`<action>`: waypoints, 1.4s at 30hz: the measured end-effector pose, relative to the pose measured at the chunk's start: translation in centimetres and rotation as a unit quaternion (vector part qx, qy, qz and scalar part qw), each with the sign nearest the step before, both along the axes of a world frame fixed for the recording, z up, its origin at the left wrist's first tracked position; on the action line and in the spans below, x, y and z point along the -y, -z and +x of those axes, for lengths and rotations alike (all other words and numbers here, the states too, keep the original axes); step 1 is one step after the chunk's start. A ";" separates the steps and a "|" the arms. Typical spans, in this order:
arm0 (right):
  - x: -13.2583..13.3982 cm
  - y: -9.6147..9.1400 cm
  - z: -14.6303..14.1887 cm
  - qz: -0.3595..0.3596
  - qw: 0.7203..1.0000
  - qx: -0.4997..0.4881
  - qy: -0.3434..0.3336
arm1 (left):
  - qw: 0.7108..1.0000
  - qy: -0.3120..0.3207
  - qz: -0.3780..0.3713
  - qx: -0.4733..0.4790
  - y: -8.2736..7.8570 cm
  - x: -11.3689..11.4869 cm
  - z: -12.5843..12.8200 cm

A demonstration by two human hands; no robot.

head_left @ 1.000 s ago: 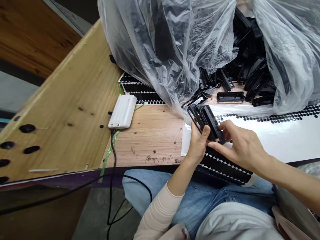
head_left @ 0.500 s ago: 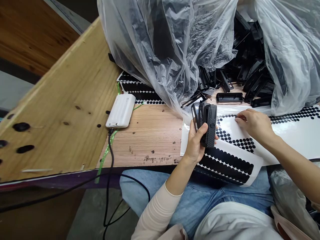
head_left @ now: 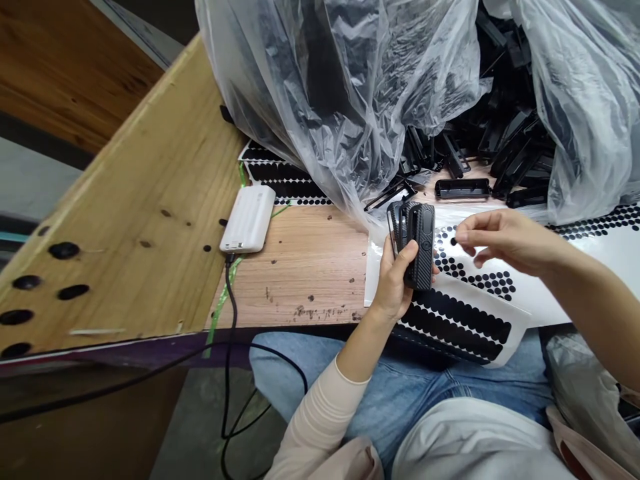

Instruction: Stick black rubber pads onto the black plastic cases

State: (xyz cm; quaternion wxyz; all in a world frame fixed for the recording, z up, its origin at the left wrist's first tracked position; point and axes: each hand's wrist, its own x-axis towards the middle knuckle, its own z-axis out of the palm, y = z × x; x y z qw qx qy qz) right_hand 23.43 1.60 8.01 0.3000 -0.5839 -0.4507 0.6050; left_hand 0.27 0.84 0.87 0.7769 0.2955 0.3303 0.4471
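Note:
My left hand [head_left: 395, 280] is closed around several black plastic housings [head_left: 421, 247], held upright over the front of the table; the nearest has a carbon-like texture and a round mark. To the right, my right hand [head_left: 505, 240] pinches a small black round sticker [head_left: 454, 241] between thumb and forefinger, raised above the sheet. Below both hands lies a white sticker sheet [head_left: 480, 257] with rows of black dots, part of them gone. Another sheet with dense black rows [head_left: 455, 327] hangs over the table edge above my lap.
A heap of black plastic parts [head_left: 520, 140] spills from a clear plastic bag [head_left: 350, 100] at the back. On the left, a white power bank [head_left: 249, 219] with a black cable [head_left: 233, 293] rests beside a slanted wooden board [head_left: 135, 220]. One black tray-like part [head_left: 463, 189] lies before the heap.
My right hand has lifted off the sheet and come slightly left towards the housings, with a round sticker now at its fingertips. My left hand keeps its grip on the housings.

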 end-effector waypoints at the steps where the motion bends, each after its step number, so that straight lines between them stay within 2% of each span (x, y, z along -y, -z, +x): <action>1: 0.3 -0.2 -1.2 -0.007 0.999 -0.034 0.002 | 1.000 -0.002 0.000 -0.004 0.0 0.0 0.0; 4: 0.9 -0.1 -4.0 0.008 0.997 -0.073 0.023 | 1.000 -0.012 -0.006 -0.010 -0.1 0.1 0.1; 7: 1.0 0.4 -5.2 0.033 0.996 -0.072 0.043 | 1.000 -0.017 -0.010 -0.005 -0.2 0.2 0.2; 22: 1.0 0.3 -6.0 0.089 0.995 -0.031 0.045 | 0.999 -0.021 -0.015 0.019 -0.3 0.3 0.2; 37: 2.2 0.6 -6.3 0.214 0.970 0.111 0.041 | 1.000 -0.027 -0.002 0.016 -0.1 0.4 0.2; 42: 1.8 0.9 -6.5 0.238 0.966 0.079 0.058 | 0.999 -0.030 -0.011 0.013 -0.2 0.5 0.2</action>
